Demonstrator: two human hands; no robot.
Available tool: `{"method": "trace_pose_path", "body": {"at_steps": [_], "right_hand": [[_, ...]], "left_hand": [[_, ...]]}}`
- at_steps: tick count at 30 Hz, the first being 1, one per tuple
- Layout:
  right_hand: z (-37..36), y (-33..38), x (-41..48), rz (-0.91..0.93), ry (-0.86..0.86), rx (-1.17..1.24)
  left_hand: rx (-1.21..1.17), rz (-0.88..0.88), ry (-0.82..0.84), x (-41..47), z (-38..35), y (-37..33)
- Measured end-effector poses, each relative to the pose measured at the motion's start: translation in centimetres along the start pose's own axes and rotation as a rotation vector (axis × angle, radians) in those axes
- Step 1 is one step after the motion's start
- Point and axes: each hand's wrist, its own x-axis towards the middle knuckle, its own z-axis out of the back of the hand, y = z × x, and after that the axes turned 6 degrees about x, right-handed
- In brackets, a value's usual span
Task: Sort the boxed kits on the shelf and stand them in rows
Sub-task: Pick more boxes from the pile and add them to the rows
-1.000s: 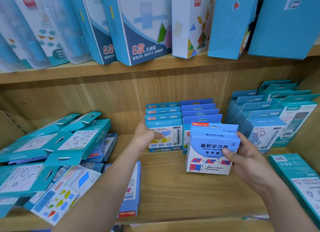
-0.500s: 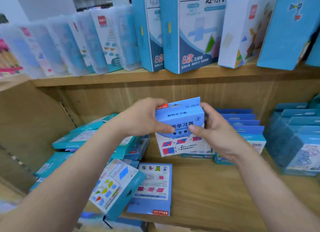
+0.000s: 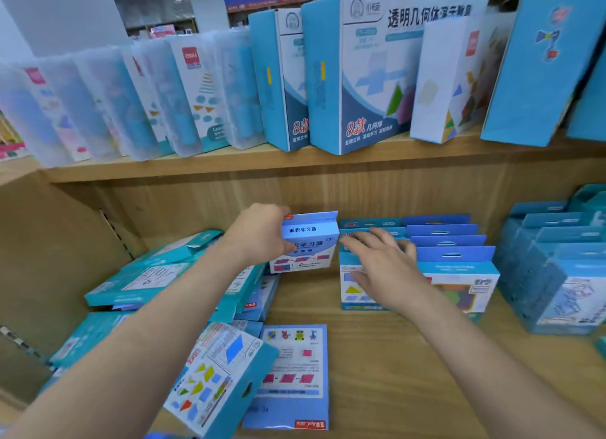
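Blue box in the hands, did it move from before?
Yes. The blue box went left: it was in front of the standing rows, and now it is to their left, held by the left hand alone.

A pale-blue kit (image 3: 308, 241) with red and blue squares on its front stands nearly upright in the left hand (image 3: 262, 235), just left of the standing rows. A teal-topped row (image 3: 351, 291) and a blue-tabbed row (image 3: 455, 264) face forward side by side, and further rows (image 3: 551, 274) stand to their right. Teal kits (image 3: 147, 274) lie piled at the left. In front, a flat kit (image 3: 292, 373) lies on the shelf (image 3: 377, 356) with a shapes kit (image 3: 216, 379) tilted beside it.
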Motion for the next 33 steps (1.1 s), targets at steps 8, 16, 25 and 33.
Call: {"method": "trace_pose_path", "body": {"at_steps": [8,16,25,33], "right_hand": [[-0.3,-0.6,0.1,0.003,-0.046,0.037],[-0.2,-0.7,0.4,0.007,-0.030,0.045],[-0.1,-1.3,0.2,0.025,-0.024,0.035],[3.6,-2.4,-3.0,0.086,-0.372,0.339]], "left_hand": [[-0.034,0.005,0.097,2.7,-4.5,0.1],[0.295,-0.039,-0.105,2.7,-5.5,0.1],[0.492,-0.201,-0.028,4.0,-6.7,-1.4],[0.032,-0.131,-0.080,3.3,-5.3,-1.4]]}}
